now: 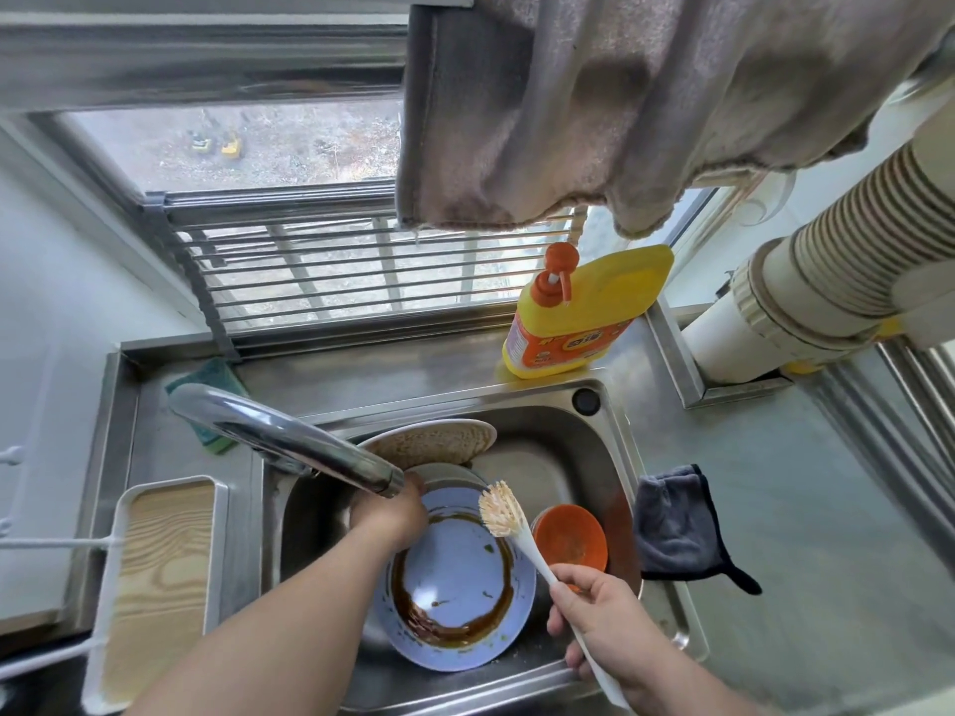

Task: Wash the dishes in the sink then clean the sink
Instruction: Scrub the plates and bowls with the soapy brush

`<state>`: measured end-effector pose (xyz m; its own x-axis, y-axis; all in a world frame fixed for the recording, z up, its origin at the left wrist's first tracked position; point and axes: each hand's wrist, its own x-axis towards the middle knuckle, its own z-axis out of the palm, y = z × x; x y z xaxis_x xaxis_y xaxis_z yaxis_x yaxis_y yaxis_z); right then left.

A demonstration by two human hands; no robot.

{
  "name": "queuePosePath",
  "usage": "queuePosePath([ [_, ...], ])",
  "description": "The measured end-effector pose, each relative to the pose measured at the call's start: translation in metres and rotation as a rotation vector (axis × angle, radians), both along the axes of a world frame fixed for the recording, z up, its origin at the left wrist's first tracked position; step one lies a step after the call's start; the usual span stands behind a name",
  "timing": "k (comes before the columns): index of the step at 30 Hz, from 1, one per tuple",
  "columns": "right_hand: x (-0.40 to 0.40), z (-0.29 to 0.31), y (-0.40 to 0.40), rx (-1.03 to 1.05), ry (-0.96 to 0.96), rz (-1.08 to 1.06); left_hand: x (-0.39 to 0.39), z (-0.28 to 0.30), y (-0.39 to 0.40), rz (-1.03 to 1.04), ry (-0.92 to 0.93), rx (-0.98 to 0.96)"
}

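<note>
Four dishes can be counted in the stainless steel sink: a round pale blue plate ringed with brown sauce, a small orange bowl just right of it, and a white plate plus a beige-crusted round plate stacked toward the sink's back. The blue plate's far rim is gripped by the left hand, fingers curled under the chrome faucet. One white plastic dish brush, bristles over the blue plate, is held by its handle in the right hand. One yellow detergent bottle is parked behind the sink.
</note>
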<state>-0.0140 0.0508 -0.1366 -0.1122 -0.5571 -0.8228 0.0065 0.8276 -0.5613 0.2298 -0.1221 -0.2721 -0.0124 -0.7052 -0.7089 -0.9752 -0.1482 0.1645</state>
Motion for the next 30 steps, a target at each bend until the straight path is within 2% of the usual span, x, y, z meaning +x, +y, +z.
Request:
queuePosePath([
  [3, -0.001, 0.001, 0.000, 0.006, 0.014, 0.000, -0.007, 0.002, 0.011, -0.052, -0.054, 0.033],
  [5, -0.001, 0.002, 0.000, 0.009, 0.010, 0.002, -0.013, 0.011, 0.015, -0.089, -0.130, -0.022],
  [10, -0.001, 0.002, 0.003, 0.012, -0.007, -0.027, -0.003, 0.035, 0.010, -0.080, -0.022, -0.073],
  [12, 0.001, 0.001, 0.005, 0.005, -0.013, -0.027, 0.006, 0.044, 0.006, 0.066, 0.181, -0.025],
  [15, 0.001, 0.007, 0.004, -0.005, -0.021, -0.026, 0.022, 0.060, 0.016, 0.393, 0.557, 0.105],
  [21, -0.008, 0.031, 0.000, -0.040, -0.001, 0.001, 0.042, 0.115, 0.042, 0.635, 0.833, 0.082],
  [25, -0.014, 0.048, -0.001, -0.045, -0.026, -0.008, 0.043, 0.151, 0.066, 0.505, 0.921, -0.016],
  [27, -0.017, 0.052, 0.000, -0.049, -0.026, -0.007, 0.044, 0.153, 0.079, 0.345, 0.858, -0.090],
  [29, -0.019, 0.053, 0.002, -0.049, -0.025, -0.004, 0.043, 0.153, 0.088, 0.177, 0.694, -0.176],
  [30, -0.019, 0.054, 0.004, -0.048, -0.026, -0.003, 0.041, 0.159, 0.093, 0.166, 0.604, -0.188],
])
